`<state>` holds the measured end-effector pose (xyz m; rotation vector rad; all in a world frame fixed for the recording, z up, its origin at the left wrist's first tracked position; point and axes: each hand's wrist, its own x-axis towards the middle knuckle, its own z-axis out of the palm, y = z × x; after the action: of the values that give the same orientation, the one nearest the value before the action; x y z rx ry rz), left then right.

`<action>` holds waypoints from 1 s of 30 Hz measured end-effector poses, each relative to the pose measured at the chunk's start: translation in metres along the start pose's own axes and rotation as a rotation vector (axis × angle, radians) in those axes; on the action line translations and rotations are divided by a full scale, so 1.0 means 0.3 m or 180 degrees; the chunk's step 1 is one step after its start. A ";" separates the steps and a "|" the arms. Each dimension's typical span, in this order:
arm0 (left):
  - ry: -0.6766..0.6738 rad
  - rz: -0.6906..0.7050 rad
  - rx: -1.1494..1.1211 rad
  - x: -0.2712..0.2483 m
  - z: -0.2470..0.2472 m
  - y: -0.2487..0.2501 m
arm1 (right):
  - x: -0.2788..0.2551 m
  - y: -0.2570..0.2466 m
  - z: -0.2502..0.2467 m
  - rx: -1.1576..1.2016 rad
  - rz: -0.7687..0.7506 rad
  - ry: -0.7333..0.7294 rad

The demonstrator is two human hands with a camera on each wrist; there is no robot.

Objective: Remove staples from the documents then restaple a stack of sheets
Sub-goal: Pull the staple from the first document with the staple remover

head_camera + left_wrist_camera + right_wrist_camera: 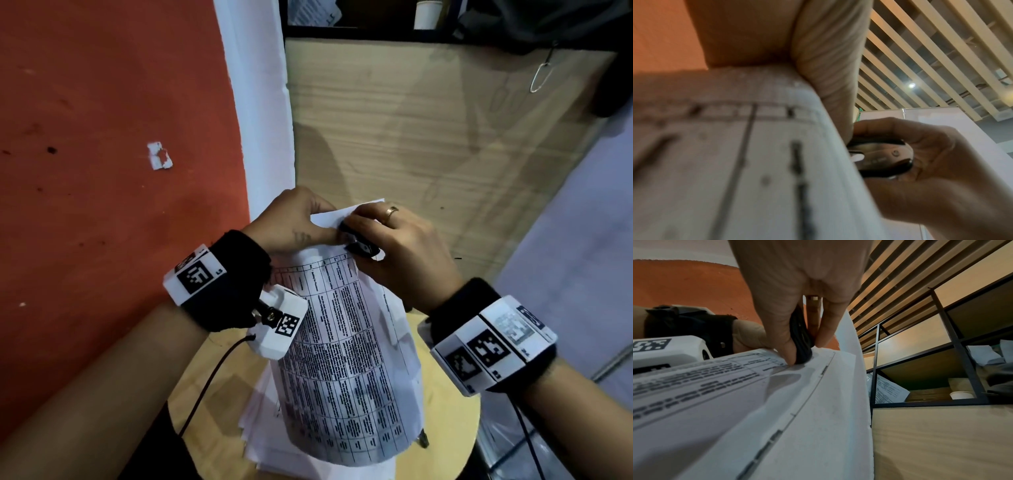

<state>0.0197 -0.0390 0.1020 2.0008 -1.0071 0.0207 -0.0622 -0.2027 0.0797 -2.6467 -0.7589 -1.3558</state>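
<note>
A printed document (346,370) with a table on it is held up over the round wooden table (448,411). My left hand (294,222) pinches its top corner (325,219), thumb on the front. My right hand (394,240) grips a black staple remover (359,245) pressed against that same corner. In the left wrist view the staple remover (881,157) shows a metal side and black grips, squeezed in the right hand (931,162). In the right wrist view thumb and fingers (781,331) squeeze the staple remover (800,337) against the paper (777,402). The staple itself is hidden.
A pile of loose sheets (260,431) lies on the table under the held document. A red wall (102,137) stands to the left, a wooden cabinet panel (428,130) behind. Shelves (931,353) with papers and a white cup (961,395) are at right.
</note>
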 end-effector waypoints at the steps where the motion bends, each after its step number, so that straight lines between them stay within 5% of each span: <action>1: -0.0056 -0.0018 -0.0076 -0.002 -0.001 -0.002 | 0.002 0.002 -0.001 0.0002 -0.0029 -0.0034; 12: -0.0188 -0.0087 -0.0535 -0.011 -0.002 -0.013 | 0.024 0.027 -0.018 -0.0014 -0.0308 -0.0417; 20: -0.0239 -0.0086 -0.0494 -0.002 -0.012 -0.013 | 0.022 0.030 -0.014 -0.0067 -0.0379 -0.0244; 30: -0.0126 -0.0069 -0.0968 -0.016 0.005 -0.015 | -0.012 0.029 -0.001 0.0831 0.0343 0.0096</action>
<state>0.0190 -0.0355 0.0961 1.7393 -0.9515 -0.1748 -0.0602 -0.2117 0.0784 -2.4223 -0.7229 -1.1783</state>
